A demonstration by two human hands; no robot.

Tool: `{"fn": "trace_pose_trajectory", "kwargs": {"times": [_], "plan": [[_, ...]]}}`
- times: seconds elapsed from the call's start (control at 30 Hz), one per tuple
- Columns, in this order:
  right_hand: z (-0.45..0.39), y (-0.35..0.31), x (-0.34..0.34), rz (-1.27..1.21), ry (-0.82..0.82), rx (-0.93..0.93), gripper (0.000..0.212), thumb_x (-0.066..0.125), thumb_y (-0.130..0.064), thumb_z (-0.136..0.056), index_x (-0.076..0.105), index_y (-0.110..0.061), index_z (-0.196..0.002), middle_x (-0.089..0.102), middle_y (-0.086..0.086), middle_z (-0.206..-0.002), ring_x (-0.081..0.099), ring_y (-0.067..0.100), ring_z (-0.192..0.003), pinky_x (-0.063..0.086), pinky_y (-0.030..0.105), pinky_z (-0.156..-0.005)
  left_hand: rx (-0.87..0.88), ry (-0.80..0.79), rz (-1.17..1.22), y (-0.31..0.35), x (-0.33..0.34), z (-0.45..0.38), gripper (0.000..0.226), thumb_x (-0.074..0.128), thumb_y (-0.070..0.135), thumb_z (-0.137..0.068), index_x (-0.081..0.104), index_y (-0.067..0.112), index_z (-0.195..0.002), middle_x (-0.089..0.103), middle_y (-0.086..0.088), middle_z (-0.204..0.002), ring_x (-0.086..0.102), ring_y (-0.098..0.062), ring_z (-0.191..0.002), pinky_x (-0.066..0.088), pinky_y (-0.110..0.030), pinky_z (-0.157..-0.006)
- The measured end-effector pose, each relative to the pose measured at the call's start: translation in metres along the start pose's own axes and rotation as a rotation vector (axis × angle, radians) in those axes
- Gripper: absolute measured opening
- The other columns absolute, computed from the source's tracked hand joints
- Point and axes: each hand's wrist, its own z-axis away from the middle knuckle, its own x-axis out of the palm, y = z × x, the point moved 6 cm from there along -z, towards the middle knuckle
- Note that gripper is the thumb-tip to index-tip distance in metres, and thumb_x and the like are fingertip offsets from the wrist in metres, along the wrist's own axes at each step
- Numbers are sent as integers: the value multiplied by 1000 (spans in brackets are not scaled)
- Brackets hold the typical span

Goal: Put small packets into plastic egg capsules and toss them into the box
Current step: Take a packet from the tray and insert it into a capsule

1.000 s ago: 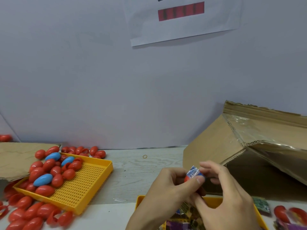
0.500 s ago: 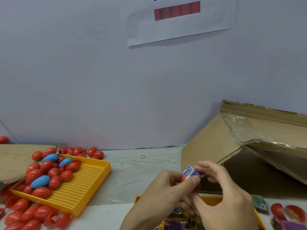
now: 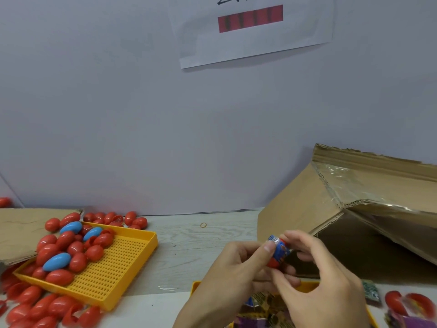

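Just in front of the cardboard box (image 3: 305, 209), which lay on its side with the opening toward the person, both hands were together above the table (image 3: 189, 247). The left hand (image 3: 236, 266) had its fingers curled, and its thumb pressed on a small blue packet (image 3: 280, 248). This packet stood partly inside a red capsule half (image 3: 273, 263), and only a little of the red was visible under it. The right hand (image 3: 324, 275) also had curled fingers, and its fingertips touched the packet from the other side. Whether the right hand really pinched it, I cannot tell.

Under the hands was a yellow tray (image 3: 307, 286) with more packets (image 3: 262, 306) in it, dark and purple, a little blurred. At the left stood another yellow tray (image 3: 118, 273) with holes in the bottom, tilted, holding red capsules (image 3: 75, 254) and a few blue capsules (image 3: 56, 262). More red ones lay loose around this tray. A flat cardboard sheet (image 3: 21, 230) lay behind it. On the wall hung a white paper (image 3: 255, 43) with a red bar.
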Motion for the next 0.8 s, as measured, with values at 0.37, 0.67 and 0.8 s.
{"fn": "trace_pose_trajectory", "kwargs": {"times": [0.37,0.67,0.8], "plan": [[0,1,0,42,26,51,62,95,-12,-44,69,-21,-100,71,-7,-87,66,12,-78,45,5,-68,39,73,-56,-3,-3,-7,45,61,37,-88,70,0,-111,74,-21,-99,73,-31,-95,59,-29,-78],[0,4,1,-7,21,63,63,96,-12,-45,69,-22,-101,71,-9,-89,67,11,-82,47,5,-69,54,111,47,-4,-1,-9,40,61,33,-86,75,-1,-102,73,-25,-102,71,-31,-101,59,-39,-87],[1,8,1,-14,56,79,62,95,-10,-45,68,-21,-100,71,-6,-88,67,12,-81,40,2,-82,53,135,28,-6,1,-9,43,62,33,-84,73,-2,-106,73,-23,-101,71,-30,-102,55,-45,-95]]}}
